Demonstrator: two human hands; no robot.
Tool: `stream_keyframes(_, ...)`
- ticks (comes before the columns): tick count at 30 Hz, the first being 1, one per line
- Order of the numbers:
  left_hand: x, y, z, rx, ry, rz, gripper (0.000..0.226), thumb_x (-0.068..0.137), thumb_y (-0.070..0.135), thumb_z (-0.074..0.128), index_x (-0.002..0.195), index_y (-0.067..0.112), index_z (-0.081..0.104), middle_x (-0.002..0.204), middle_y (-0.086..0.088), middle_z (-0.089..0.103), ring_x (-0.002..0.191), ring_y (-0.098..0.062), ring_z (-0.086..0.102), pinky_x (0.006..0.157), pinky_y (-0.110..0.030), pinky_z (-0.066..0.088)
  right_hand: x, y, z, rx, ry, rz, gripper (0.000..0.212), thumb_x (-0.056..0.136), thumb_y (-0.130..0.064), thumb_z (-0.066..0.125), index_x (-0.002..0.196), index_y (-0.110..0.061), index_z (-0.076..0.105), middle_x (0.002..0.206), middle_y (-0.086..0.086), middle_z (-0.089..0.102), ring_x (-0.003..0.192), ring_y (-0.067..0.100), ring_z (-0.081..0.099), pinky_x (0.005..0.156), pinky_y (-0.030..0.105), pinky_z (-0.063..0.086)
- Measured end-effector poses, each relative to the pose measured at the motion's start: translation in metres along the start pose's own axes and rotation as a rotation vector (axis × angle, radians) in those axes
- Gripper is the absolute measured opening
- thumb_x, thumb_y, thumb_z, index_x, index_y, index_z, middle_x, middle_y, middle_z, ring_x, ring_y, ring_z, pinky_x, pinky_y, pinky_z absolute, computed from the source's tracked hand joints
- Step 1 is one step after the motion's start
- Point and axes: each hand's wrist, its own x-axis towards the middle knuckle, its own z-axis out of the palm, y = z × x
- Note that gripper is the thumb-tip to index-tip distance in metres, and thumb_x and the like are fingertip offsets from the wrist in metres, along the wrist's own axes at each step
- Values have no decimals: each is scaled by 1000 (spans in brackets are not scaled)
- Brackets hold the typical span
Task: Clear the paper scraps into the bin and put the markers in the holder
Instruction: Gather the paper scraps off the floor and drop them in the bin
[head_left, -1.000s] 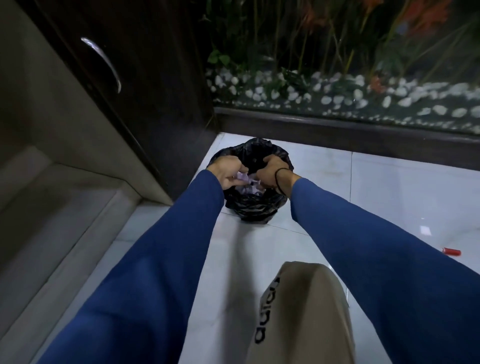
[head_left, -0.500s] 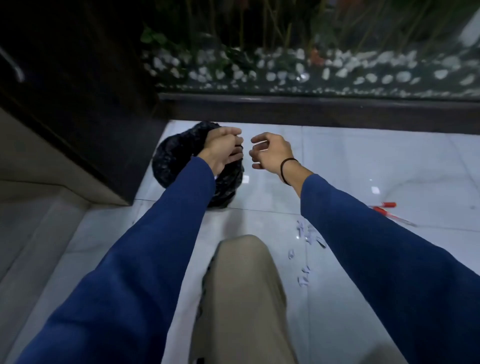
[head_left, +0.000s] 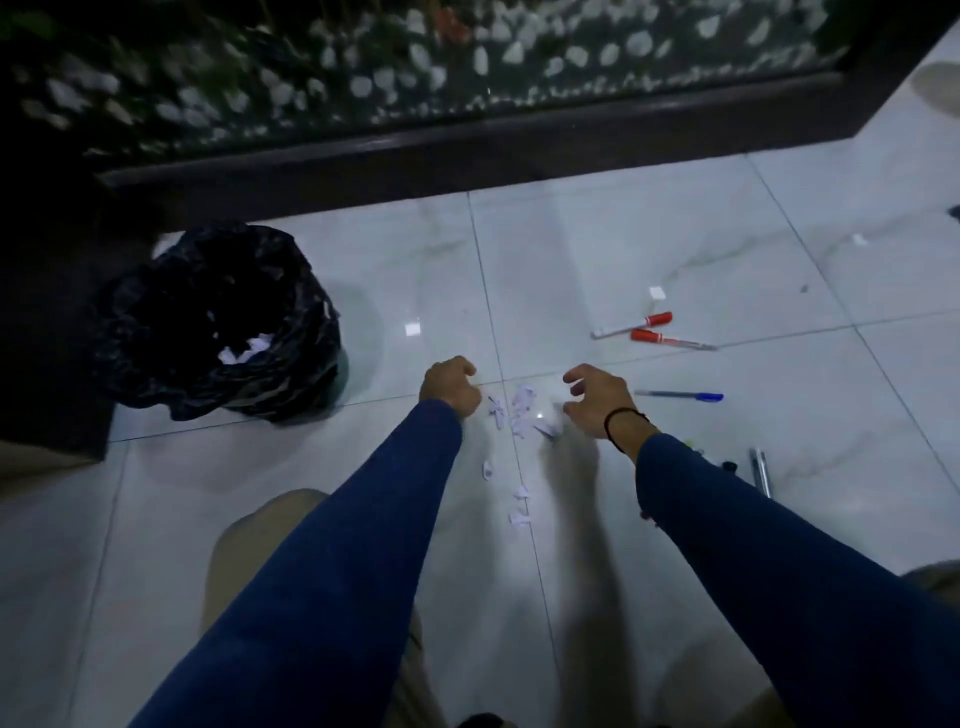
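Observation:
A bin lined with a black bag (head_left: 291, 364) stands at the left on the white tiled floor, with white scraps inside (head_left: 244, 351). Small paper scraps (head_left: 522, 410) lie on the floor between my hands, and a few more (head_left: 519, 504) lie nearer to me. My left hand (head_left: 449, 387) hovers just left of the scraps with fingers curled and nothing seen in it. My right hand (head_left: 597, 402) is open, fingers spread, just right of them. Two red-capped markers (head_left: 652, 330) and a blue pen (head_left: 680, 396) lie to the right.
More pens (head_left: 758, 470) lie beside my right sleeve. A dark raised ledge (head_left: 467, 150) with a pebble bed behind glass runs along the far side. A dark cabinet (head_left: 47, 332) stands left of the bin. My knee in beige trousers (head_left: 249, 545) is below.
Both hands left the bin and moved right and down to the scraps on the floor. The view swung right, bringing the markers and pens into sight.

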Motion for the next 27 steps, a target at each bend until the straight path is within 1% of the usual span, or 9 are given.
stream_keyframes(3,10,-14,21,195,-70,55,56,94,8,58,148,18,45,143,-17,42,126,-36,51,101,-35,45,4,23,12,-51,-28,-3,52,84,3,61,131,-18,56,129,9,58,107,23,57,88,26,47)
stream_keyframes(7,12,-5,57,262,-101,191,54,91,11,65,142,16,48,137,-14,40,124,-34,45,100,-35,43,18,26,22,-154,-43,-51,69,78,6,67,139,-19,45,138,12,44,123,28,51,99,35,48)
stream_keyframes(14,-19,-23,103,397,-68,430,48,86,0,57,131,18,59,125,-4,52,114,-27,46,96,-39,47,36,2,40,-511,-133,-191,72,80,-13,71,143,-28,41,142,5,37,123,31,41,97,35,46)
stream_keyframes(16,-22,-36,97,320,-56,416,43,86,1,58,121,23,68,116,-2,60,107,-22,55,94,-26,49,30,-4,48,-600,-191,-240,64,80,-17,73,138,-27,48,138,5,40,123,29,43,98,33,46)
stream_keyframes(18,-28,-42,82,120,39,322,40,84,-7,59,110,19,76,109,-3,66,96,-16,62,78,-4,45,21,-6,56,-614,-248,-274,52,86,-15,67,134,-27,54,137,6,44,124,29,46,100,35,47)
stream_keyframes(19,-31,-45,74,7,94,249,40,84,-11,55,105,15,77,106,-3,68,92,-14,63,70,0,44,15,-5,59,-598,-288,-274,48,87,-11,64,133,-25,57,136,7,46,124,29,49,100,34,48)
stream_keyframes(22,-31,-58,53,-121,189,99,47,83,-14,50,107,17,75,115,-3,66,100,-14,60,76,-8,43,4,2,63,-486,-363,-273,47,87,-2,60,130,-22,60,138,7,51,125,26,53,103,31,46)
stream_keyframes(24,-29,-64,50,-24,141,75,53,83,-9,52,120,24,69,124,-3,57,114,-20,56,86,-20,42,3,8,57,-417,-315,-266,53,82,2,63,130,-23,60,135,7,52,124,26,53,101,33,49)
stream_keyframes(27,-35,-63,64,106,37,106,64,85,-8,53,139,26,55,134,-3,42,123,-25,40,95,-23,34,2,21,46,-423,-203,-225,72,76,-2,73,139,-26,48,138,6,41,129,30,38,98,36,48)
